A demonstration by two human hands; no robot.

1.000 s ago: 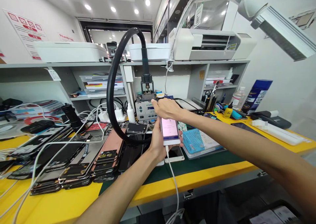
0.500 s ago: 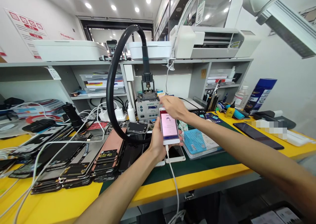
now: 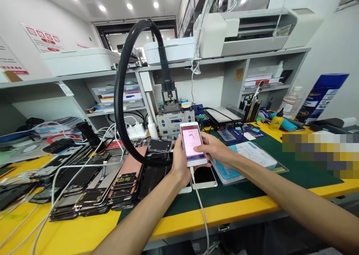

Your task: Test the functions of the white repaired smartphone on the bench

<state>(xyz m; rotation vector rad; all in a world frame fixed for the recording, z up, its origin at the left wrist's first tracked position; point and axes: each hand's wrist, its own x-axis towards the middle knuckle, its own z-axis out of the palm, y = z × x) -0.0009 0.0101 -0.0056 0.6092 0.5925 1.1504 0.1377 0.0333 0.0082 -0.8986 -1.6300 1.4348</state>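
Note:
My left hand (image 3: 177, 164) is wrapped round a white phone (image 3: 192, 142) with a lit pink screen, held upright above the green mat (image 3: 252, 180). A white cable (image 3: 201, 210) hangs from the phone's bottom edge down past the bench front. My right hand (image 3: 214, 147) rests against the phone's right side, its thumb lying on the screen and its fingers curled behind the phone. Another white phone (image 3: 204, 176) lies flat on the mat just below the held one.
Stacks of dismantled phones and screens (image 3: 92, 184) cover the yellow bench at left. A grey rework station (image 3: 171, 121) with a looping black hose (image 3: 119, 90) stands behind the phone. Blue booklets (image 3: 246, 155), bottles and tools lie right. Shelves with white machines run along the back.
My right hand has come back from the rework station and now lies on the phone with its thumb on the screen. The view has shifted a little to the left and closer.

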